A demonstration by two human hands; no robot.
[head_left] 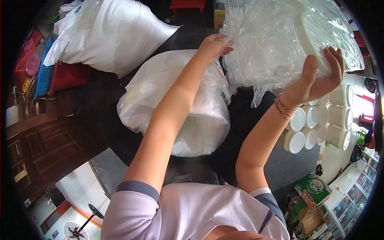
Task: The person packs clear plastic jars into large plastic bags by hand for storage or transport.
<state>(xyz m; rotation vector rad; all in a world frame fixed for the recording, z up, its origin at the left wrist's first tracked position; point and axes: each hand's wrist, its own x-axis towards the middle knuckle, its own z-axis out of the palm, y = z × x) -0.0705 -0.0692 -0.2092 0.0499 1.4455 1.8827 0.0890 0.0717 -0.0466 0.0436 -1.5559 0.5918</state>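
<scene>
A big clear plastic bag [264, 48] with pale contents fills the upper right. My left hand [216, 47] is at its left edge, fingers curled and pressed at a fold of clear plastic. Against the bag's lower right side rests my right hand [322, 78], its thumb and fingers spread, with a braided bracelet at the wrist. Below my left forearm lies a whitish translucent plastic bag [200, 132], its top loosely crumpled, with printed lettering on its right side.
A full white sack [116, 36] lies at the upper left beside a red bin [70, 78]. White-lidded tubs [297, 142] stand stacked at the right. Green cardboard boxes [314, 190] are at the lower right. A red stool [187, 5] stands at the top.
</scene>
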